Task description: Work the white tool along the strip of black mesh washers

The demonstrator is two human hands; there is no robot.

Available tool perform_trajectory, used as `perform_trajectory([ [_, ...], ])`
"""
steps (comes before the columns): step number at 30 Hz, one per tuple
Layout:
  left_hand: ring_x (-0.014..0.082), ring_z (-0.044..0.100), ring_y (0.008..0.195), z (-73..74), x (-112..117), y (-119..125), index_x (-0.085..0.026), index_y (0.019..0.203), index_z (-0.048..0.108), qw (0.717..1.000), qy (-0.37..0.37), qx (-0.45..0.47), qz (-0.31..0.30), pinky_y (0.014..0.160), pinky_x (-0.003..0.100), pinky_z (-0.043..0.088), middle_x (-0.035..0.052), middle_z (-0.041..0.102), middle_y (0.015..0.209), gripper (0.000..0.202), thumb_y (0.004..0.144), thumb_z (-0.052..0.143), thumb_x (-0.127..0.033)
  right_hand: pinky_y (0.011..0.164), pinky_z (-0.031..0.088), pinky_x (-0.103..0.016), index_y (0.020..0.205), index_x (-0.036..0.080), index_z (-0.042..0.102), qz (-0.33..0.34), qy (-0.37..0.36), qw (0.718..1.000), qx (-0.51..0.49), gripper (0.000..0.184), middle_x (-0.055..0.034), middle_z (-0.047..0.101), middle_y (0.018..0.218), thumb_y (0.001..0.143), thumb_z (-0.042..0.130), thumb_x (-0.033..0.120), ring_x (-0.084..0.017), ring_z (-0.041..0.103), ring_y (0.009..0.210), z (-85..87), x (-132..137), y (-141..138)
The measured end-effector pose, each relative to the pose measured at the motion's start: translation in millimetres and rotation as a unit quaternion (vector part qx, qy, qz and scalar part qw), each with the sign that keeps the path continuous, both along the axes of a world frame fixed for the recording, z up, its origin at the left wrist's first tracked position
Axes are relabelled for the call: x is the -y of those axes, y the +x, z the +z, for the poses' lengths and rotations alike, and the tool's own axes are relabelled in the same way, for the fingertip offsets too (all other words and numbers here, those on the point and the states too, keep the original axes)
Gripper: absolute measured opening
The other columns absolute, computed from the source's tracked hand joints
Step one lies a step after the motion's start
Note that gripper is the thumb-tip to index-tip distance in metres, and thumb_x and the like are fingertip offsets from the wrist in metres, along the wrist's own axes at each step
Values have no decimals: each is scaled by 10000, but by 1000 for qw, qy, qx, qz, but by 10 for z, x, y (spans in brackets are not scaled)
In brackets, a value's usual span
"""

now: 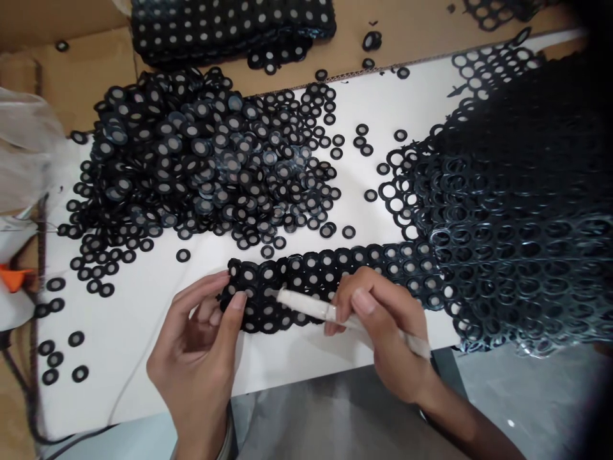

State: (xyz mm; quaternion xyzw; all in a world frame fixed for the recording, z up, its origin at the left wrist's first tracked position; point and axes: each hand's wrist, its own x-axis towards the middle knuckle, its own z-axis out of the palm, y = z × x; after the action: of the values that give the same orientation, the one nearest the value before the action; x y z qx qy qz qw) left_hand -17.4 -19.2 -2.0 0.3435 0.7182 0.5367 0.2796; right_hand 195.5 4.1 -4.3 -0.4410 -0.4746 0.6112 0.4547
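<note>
A black strip [354, 259] with rows of round pale-centred spots lies across the white board. My left hand [201, 338] pinches its left end, thumb on top and fingers at the edge. In my right hand [383, 319] is a white pen-like tool [304, 303], held like a pen and slanting down to the left. Its thin tip meets or hovers just over the strip, near my left thumb; I cannot tell whether it touches. The strip's right end runs up to a large stack of black sheets with round holes [517, 223].
A heap of black rings [205, 160] covers the left and middle of the white board [143, 306], with loose rings around it. Behind it, a stack of dotted black sheets [234, 29] rests on cardboard [412, 32]. A dark cable [19, 377] and a clear plastic bag [23, 147] are at left.
</note>
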Motion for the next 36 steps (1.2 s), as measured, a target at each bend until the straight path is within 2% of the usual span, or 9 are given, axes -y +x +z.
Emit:
perform_trajectory([
  [3, 128, 779, 1141, -13, -3, -4, -296, 1118, 896, 1000, 11, -23, 3, 960, 163, 652, 24, 823, 1224, 238, 908, 993, -237, 660, 405, -372, 836, 249, 653, -43, -8, 999, 15, 458, 18, 636, 735, 1248, 541, 415, -181, 576, 682, 10, -2, -13],
  [6, 109, 787, 1102, -19, -4, -7, -305, 1193, 878, 1000, 15, -11, 18, 1042, 178, 664, 13, 812, 1293, 339, 893, 1004, -212, 653, 407, -364, 818, 244, 631, -40, -2, 999, 35, 487, 17, 621, 735, 1255, 525, 431, -176, 573, 682, 21, -15, -32],
  [9, 134, 780, 1259, -11, 2, -36, -347, 1317, 835, 1000, 27, -4, 1, 1116, 200, 673, 1, 793, 1414, 488, 886, 1002, -192, 663, 445, -345, 850, 249, 645, -13, 1, 999, 51, 464, 23, 658, 780, 1256, 537, 445, -165, 620, 714, 29, -34, -47],
  [11, 153, 782, 1291, -3, 17, -63, -370, 1413, 794, 1000, 15, 1, -28, 1093, 212, 693, 1, 819, 1360, 585, 888, 1000, -216, 660, 464, -330, 859, 251, 644, 0, -2, 999, 47, 463, 31, 663, 787, 1260, 531, 455, -154, 631, 717, 34, -44, -51],
  [13, 159, 826, 1140, 3, 39, -75, -375, 1479, 761, 999, -17, -1, -48, 1022, 233, 723, -1, 854, 1219, 658, 879, 1013, -277, 651, 472, -311, 860, 250, 644, 11, -7, 999, 45, 472, 37, 666, 782, 1264, 522, 462, -143, 630, 713, 42, -52, -49],
  [21, 112, 812, 1085, 44, 45, 72, -353, 1296, 852, 987, -47, -148, -31, 988, 146, 666, -39, 846, 1244, 537, 805, 1060, -422, 663, 493, -284, 878, 248, 657, 12, -13, 999, 47, 458, 45, 699, 779, 1261, 546, 474, -124, 640, 719, 29, -53, -50],
  [30, 107, 783, 977, 5, -36, -18, -342, 1320, 836, 996, -73, 37, 28, 870, 143, 646, -29, 843, 1133, 672, 716, 1122, -415, 652, 469, -298, 923, 260, 673, -26, -44, 998, -24, 392, 46, 731, 829, 1249, 590, 462, -124, 619, 705, -18, -19, -29],
  [33, 100, 759, 955, -11, -57, -82, -331, 1293, 841, 987, -65, 138, 51, 909, 152, 645, -36, 826, 1071, 682, 682, 1139, -382, 650, 456, -314, 951, 267, 680, -7, -38, 997, -59, 360, 37, 716, 829, 1251, 581, 441, -138, 600, 705, 6, -24, -3],
  [36, 107, 757, 997, -3, -70, -114, -328, 1293, 838, 982, -56, 175, 48, 964, 175, 651, -32, 819, 1107, 633, 724, 1116, -343, 603, 403, -315, 975, 281, 639, -2, -22, 997, -78, 223, 52, 646, 821, 1167, 739, 333, -140, 547, 680, 21, -20, -12],
])
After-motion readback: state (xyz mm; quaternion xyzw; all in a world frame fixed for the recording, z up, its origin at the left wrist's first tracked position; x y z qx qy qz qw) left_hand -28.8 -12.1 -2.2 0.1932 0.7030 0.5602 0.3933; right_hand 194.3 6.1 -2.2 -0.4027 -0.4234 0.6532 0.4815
